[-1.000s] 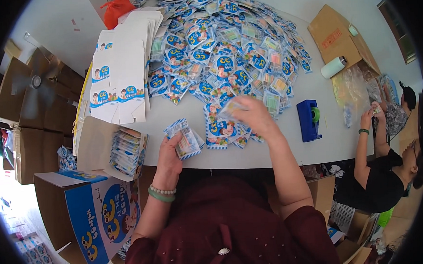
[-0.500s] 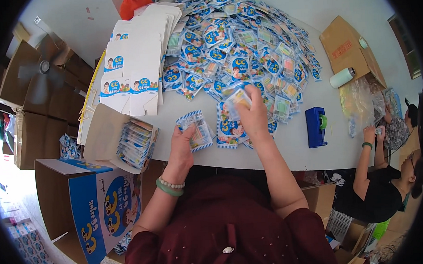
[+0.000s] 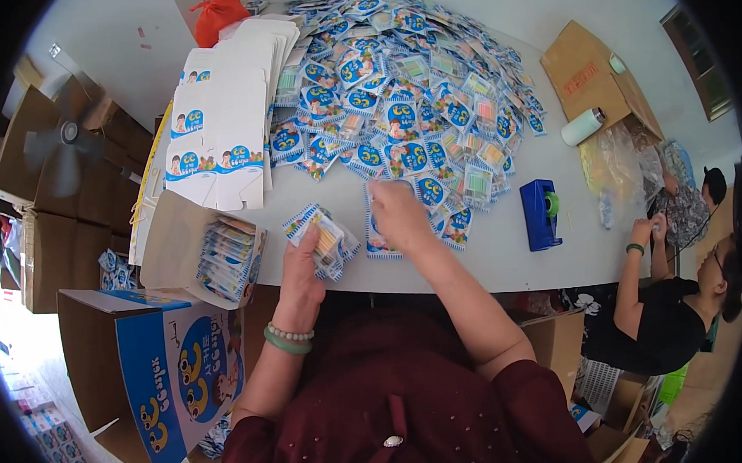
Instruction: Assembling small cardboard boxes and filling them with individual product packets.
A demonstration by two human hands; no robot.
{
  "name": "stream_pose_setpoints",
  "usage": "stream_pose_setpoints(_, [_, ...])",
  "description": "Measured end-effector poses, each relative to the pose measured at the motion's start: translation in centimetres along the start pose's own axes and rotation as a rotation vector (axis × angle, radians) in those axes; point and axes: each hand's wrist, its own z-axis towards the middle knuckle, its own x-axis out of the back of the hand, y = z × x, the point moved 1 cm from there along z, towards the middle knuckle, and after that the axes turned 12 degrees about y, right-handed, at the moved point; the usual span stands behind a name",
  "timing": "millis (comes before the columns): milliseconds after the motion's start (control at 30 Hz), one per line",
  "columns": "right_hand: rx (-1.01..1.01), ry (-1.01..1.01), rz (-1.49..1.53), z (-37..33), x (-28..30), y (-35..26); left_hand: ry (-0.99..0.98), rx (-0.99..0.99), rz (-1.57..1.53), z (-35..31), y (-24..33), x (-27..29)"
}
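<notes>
My left hand [image 3: 303, 263] is closed around a few small snack packets [image 3: 330, 240], clear with blue printed edges, fanned out over the front of the table. To its right, my right hand [image 3: 399, 216] is curled above a blue-and-white packet [image 3: 380, 246] lying flat near the table's front edge. Its fingertips are tucked out of sight, so whatever they grip is hidden. Beyond both hands spreads a large heap of the same packets [image 3: 401, 118]. An open white carton [image 3: 166, 240] to the left holds a row of packets standing on edge.
Flat white printed cartons [image 3: 221, 114] are stacked at the back left. A blue tape dispenser [image 3: 541, 216] stands on the right, with a pale bottle [image 3: 582, 127] and a cardboard box [image 3: 587, 69] beyond. A big shipping box [image 3: 157, 365] is below left. Another person [image 3: 665, 322] works at right.
My right hand has moved left and nearer, and the packet it held no longer shows in it. The packets in my left hand are spread wider. The whole view has shifted slightly.
</notes>
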Motion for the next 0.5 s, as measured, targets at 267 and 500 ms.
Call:
stream_pose_setpoints(267, [0.298, 0.307, -0.483, 1.6, -0.2, 3.9, -0.044, 0.054, -0.036, -0.3, -0.1, -1.0])
stream_pose_setpoints(500, [0.106, 0.072, -0.037, 4.2, 4.7, 3.7, -0.028, 0.076, -0.043, -0.3, 0.4, -1.1])
